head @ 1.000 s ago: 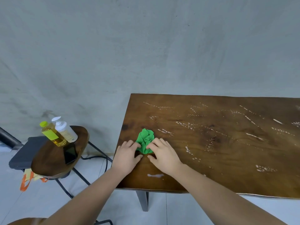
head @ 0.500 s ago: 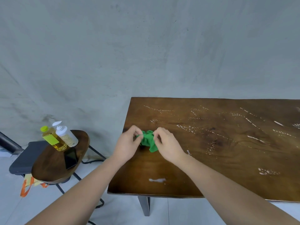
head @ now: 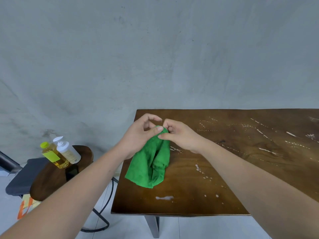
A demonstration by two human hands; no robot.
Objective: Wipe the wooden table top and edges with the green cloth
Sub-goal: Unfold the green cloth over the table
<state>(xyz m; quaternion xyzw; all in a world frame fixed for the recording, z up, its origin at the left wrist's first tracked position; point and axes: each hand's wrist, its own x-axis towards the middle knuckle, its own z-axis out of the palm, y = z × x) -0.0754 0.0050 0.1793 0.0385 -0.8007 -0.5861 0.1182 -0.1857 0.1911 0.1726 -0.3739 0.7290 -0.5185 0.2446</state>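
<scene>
The green cloth (head: 150,163) hangs unfolded above the left end of the wooden table (head: 241,169), its lower hem near the table top. My left hand (head: 139,133) and my right hand (head: 179,135) both pinch the cloth's top edge, fingertips close together. White streaks and droplets of liquid (head: 164,197) are scattered over the dark brown table top.
A small round wooden stool (head: 51,176) stands left of the table with a yellow bottle (head: 53,155), a white pump bottle (head: 67,150) and a black phone on it. A grey chair seat (head: 24,176) lies behind it. A grey wall rises behind the table.
Both hands lifted the bunched cloth off the table top. It has opened out and now hangs from my fingertips.
</scene>
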